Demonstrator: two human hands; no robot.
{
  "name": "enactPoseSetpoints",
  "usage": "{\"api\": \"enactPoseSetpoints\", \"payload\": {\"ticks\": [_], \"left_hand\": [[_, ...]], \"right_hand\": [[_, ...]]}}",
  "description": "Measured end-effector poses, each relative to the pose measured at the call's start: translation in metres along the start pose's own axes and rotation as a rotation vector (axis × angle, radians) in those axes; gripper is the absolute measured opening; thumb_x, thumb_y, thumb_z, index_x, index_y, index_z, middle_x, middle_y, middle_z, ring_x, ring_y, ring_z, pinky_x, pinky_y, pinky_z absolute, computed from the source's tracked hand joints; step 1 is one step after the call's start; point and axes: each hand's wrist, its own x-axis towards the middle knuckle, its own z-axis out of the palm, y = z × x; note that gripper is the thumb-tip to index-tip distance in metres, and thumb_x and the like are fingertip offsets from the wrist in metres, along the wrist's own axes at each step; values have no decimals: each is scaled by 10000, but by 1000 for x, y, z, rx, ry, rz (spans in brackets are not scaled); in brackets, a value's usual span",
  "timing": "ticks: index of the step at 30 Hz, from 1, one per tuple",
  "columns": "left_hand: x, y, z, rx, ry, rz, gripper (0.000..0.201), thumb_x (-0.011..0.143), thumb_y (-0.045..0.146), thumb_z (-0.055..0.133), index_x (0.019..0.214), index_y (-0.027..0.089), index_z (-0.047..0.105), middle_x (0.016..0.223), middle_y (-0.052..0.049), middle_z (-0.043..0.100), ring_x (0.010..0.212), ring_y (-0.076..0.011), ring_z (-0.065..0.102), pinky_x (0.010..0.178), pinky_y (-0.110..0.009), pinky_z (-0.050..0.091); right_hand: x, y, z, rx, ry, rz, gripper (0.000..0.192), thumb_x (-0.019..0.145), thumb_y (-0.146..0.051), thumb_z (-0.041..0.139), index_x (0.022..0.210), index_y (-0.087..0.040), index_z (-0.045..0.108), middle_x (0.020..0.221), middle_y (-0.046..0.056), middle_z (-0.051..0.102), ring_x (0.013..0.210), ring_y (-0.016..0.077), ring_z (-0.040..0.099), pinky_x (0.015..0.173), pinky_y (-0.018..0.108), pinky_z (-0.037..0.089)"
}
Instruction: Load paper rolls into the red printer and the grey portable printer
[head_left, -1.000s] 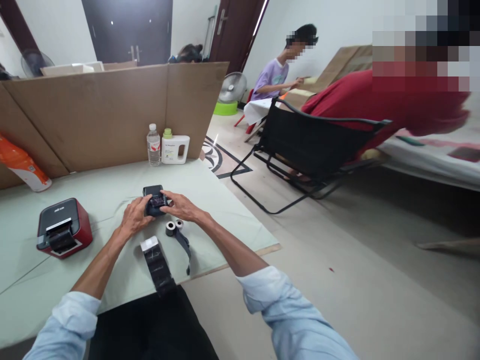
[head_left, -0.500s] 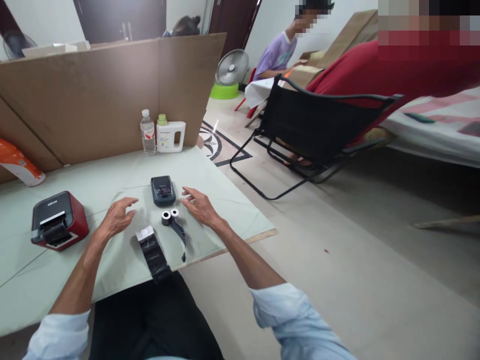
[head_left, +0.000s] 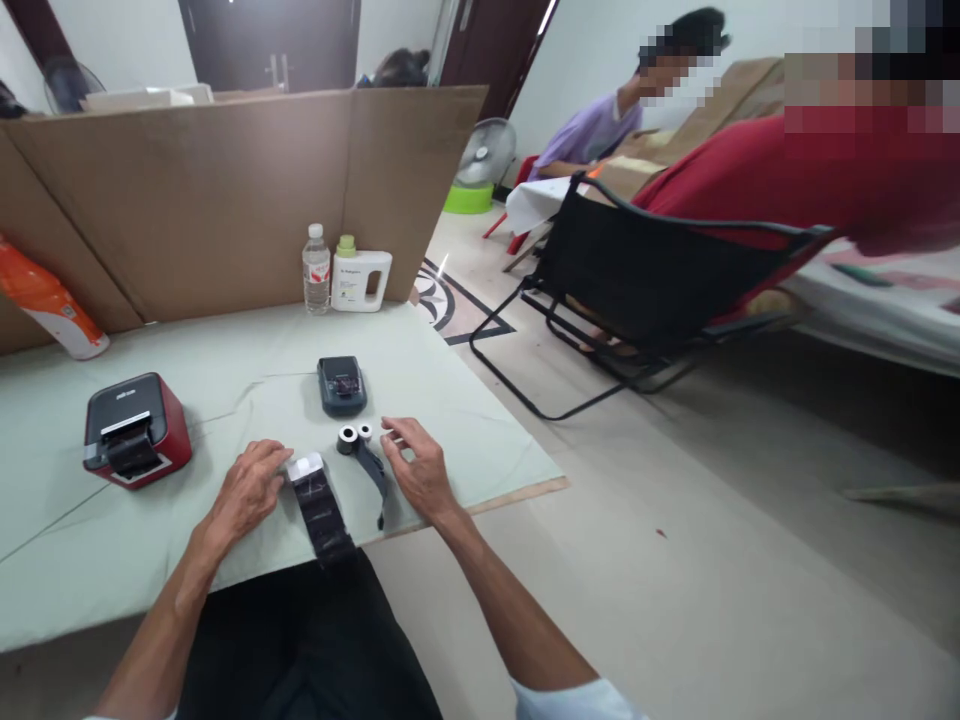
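My left hand [head_left: 251,485] is open over the table, its fingertips beside the white end of a strip of black labels [head_left: 322,515]; whether they touch is unclear. That strip hangs slightly past the table's front edge. With thumb and fingers apart, my right hand [head_left: 417,470] is open just right of two small rolls of black ribbon [head_left: 356,440], whose loose tail [head_left: 375,475] trails toward me. Behind the rolls lies a small dark handheld label printer [head_left: 342,386]. A red and black label printer [head_left: 136,430] stands to the left.
Along a cardboard partition [head_left: 247,200] stand a clear water bottle [head_left: 316,270] and a white jug with a green cap [head_left: 360,280]. An orange bottle [head_left: 52,300] leans at left. To the right are a black folding chair [head_left: 637,250], a fan [head_left: 486,155] and two people.
Both hands have drawn back toward me from beside the handheld printer, the left to the label strip, the right beside the ribbon rolls. The whole view has shifted slightly.
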Motion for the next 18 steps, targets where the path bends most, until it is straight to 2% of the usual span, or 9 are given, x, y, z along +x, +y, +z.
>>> {"api": "enactPoseSetpoints", "payload": {"ticks": [3,5,8,10,12,13,14,16,18], "left_hand": [[-18,11,-15,44,168,-10,455,925,137,523,1333,271,675,1305,-104,673,1233,-289,620,1087,-508,537],[-35,17,-35,124,356,-75,423,952,185,544,1347,276,663,1286,-109,673,1249,-305,611,1112,-539,513],[-61,9,-70,272,706,-256,454,919,298,677,1369,259,631,1351,-133,627,1351,-351,545,1187,-600,427],[-76,-12,-90,281,865,-387,685,844,397,778,1463,223,542,1506,-172,517,1450,-378,456,1205,-602,406],[-86,-42,-104,145,886,-550,988,726,494,860,1552,179,417,1567,-225,453,1472,-406,436,1162,-592,455],[-89,-57,-108,33,866,-643,1088,664,514,891,1560,154,390,1555,-251,467,1454,-422,463,1135,-591,480],[-90,-71,-110,-87,831,-722,1110,628,515,905,1542,138,403,1518,-260,509,1419,-422,510,1118,-579,497],[-91,-93,-111,-267,703,-793,1007,582,512,920,1427,134,522,1331,-217,664,1241,-390,660,1033,-541,566],[-90,-105,-109,-338,613,-787,870,542,502,936,1269,146,617,1115,-151,751,1034,-347,743,925,-507,622]], "right_hand": [[-4,-15,4,-2,37,-87,242,1006,-251,534,1168,-210,710,1050,104,704,882,212,695,759,366,624],[-3,-30,12,7,23,-144,250,1009,-240,543,1190,-213,713,1073,115,708,952,235,703,829,402,626],[4,-59,33,49,-112,-190,311,1009,-253,556,1289,-223,688,1198,138,704,1128,270,693,987,458,594],[11,-80,55,98,-279,-205,429,1000,-286,577,1423,-222,607,1354,154,663,1265,287,645,1075,480,553],[21,-99,81,132,-486,-195,612,981,-356,623,1554,-205,471,1530,172,553,1434,309,524,1182,507,465],[27,-108,95,136,-604,-184,705,967,-409,650,1594,-194,411,1599,181,483,1502,322,445,1224,521,411],[33,-116,109,139,-714,-159,785,950,-457,672,1618,-183,364,1646,187,420,1546,334,377,1251,530,367],[45,-129,137,158,-899,-108,887,919,-513,707,1635,-166,316,1687,200,344,1572,354,321,1267,532,328],[55,-139,162,204,-987,-98,911,877,-528,759,1612,-182,346,1655,194,400,1533,372,384,1233,532,372]]}}
